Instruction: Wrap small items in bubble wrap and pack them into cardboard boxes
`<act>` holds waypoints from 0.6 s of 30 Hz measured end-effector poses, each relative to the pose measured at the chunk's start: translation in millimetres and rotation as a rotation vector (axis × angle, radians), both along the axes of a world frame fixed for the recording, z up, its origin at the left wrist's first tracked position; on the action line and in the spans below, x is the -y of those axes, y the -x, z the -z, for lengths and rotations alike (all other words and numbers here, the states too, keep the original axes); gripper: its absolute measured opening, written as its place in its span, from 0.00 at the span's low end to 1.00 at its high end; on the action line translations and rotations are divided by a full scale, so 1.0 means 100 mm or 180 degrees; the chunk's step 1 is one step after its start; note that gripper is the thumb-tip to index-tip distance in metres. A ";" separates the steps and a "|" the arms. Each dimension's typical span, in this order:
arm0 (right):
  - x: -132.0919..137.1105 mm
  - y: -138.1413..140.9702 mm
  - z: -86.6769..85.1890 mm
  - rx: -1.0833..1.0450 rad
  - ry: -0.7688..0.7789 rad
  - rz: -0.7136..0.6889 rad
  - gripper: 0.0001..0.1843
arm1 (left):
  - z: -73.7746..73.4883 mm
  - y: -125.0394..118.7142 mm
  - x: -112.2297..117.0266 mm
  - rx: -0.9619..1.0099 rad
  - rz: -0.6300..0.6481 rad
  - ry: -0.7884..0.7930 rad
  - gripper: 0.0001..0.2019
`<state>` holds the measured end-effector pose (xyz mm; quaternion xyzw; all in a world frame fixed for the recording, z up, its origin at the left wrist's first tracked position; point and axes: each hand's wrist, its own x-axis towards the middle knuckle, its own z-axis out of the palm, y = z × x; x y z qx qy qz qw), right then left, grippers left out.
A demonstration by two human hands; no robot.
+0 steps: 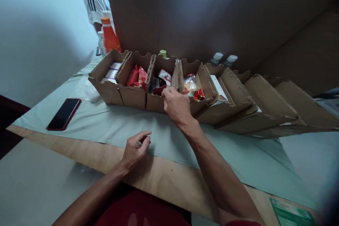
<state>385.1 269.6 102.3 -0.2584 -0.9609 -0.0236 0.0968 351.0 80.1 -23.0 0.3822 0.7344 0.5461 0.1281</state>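
A row of open cardboard bins [134, 96] stands on a pale green cloth [111, 123]. The bins hold white packets [113, 71], red packets [136, 76], a red-and-white packet [164, 76] and clear snack bags [191, 86]. My right hand [176, 105] reaches to the front rim of the third bin, fingers curled at its edge; what they pinch, if anything, is hidden. My left hand [136, 148] hovers above the cloth near the table's front, fingers loosely curled with nothing visible in them.
A dark phone [64, 113] lies on the cloth at the left. An orange bottle [109, 36] and small capped bottles [224, 59] stand behind the bins. A tall cardboard wall [212, 14] backs the row. A person in a striped shirt [93, 1] stands far left.
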 end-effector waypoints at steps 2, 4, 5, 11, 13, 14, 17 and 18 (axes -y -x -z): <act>0.14 -0.19 0.03 -0.0102 -0.0047 -0.0120 0.14 | -0.01 0.07 0.15 0.0070 -0.0169 -0.0003 0.11; 0.35 -0.53 0.05 -0.0302 -0.0069 -0.0368 0.12 | 0.00 0.14 0.30 0.0090 -0.0389 -0.0030 0.11; 0.46 -0.74 0.06 -0.0418 -0.0043 -0.0540 0.12 | 0.01 0.18 0.38 0.0083 -0.0504 -0.0051 0.11; 0.71 -2.07 0.06 -0.1019 0.0640 -0.1181 0.13 | 0.03 0.31 0.69 -0.0227 -0.0397 -0.0102 0.19; 0.66 -2.35 0.13 -0.1387 0.0559 -0.0631 0.14 | 0.04 0.27 0.69 -0.0224 -0.0052 -0.0127 0.28; 0.64 -2.46 0.18 -0.1680 0.0422 -0.0192 0.15 | 0.05 0.24 0.66 -0.0187 0.0104 -0.0154 0.32; 0.68 -2.68 0.43 -0.2484 0.0307 0.0939 0.23 | 0.09 0.14 0.52 0.0016 0.0406 -0.0224 0.40; 0.73 -2.73 0.53 -0.2551 0.0519 0.1040 0.26 | 0.10 0.11 0.47 0.0112 0.0454 -0.0233 0.41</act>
